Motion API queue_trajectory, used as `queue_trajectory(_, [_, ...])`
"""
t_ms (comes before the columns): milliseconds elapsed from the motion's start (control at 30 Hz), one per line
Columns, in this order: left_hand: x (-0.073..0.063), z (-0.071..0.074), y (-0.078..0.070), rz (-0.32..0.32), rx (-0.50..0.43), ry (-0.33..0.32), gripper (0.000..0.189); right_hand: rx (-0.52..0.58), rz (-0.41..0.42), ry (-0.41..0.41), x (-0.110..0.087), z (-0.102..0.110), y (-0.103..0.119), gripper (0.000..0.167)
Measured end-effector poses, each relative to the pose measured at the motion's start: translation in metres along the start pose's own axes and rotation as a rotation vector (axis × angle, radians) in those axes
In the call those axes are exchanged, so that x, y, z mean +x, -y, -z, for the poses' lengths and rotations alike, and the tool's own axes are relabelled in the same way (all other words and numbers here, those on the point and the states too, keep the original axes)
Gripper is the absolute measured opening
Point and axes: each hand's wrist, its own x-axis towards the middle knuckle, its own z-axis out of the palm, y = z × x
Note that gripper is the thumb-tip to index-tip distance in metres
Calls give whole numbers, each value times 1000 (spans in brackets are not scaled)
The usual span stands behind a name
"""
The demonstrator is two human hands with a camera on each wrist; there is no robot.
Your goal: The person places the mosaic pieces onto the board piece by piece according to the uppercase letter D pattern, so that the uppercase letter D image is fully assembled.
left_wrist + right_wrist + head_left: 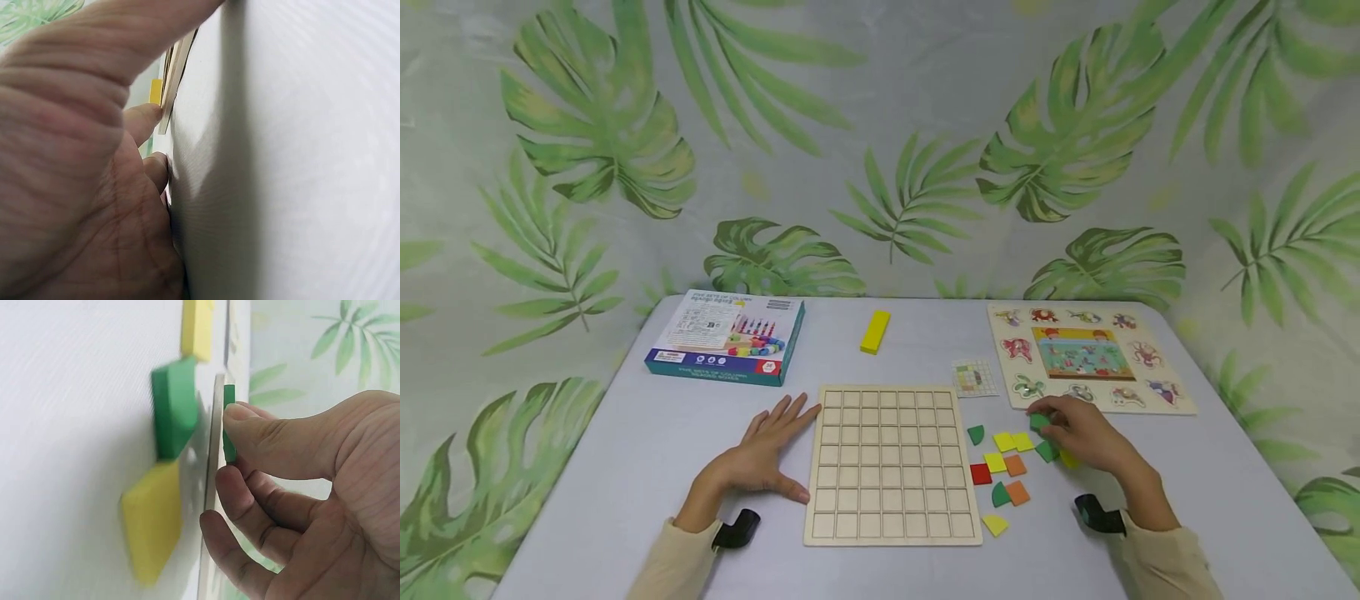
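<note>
A wooden grid board (pixel 891 465) with bare square recesses lies flat in the middle of the table. My left hand (pixel 767 454) rests at its left side, fingers spread, with fingertips and thumb at the board's edge. Over the right side of the table my right hand (pixel 1086 433) pinches a green tile (pixel 229 422) between thumb and fingers, held above the tabletop. Just below it lie another green tile (pixel 175 409) and a yellow tile (pixel 153 522). Left of that hand are several loose tiles, among them a red square (pixel 981 474) and an orange square (pixel 1015 465).
A wooden sea-animal peg puzzle (pixel 1082 354) lies at the back right, close to the right hand. A small printed pattern card (pixel 975 378) sits beside the board's top right corner. Farther back are a yellow block (pixel 875 332) and a boxed toy set (pixel 726 337).
</note>
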Motion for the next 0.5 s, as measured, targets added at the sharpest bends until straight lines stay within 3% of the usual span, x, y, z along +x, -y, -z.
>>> queue_trajectory(500, [-2,0,-1,1,-5,-3,125,11,121,-19,29,-13,37,26])
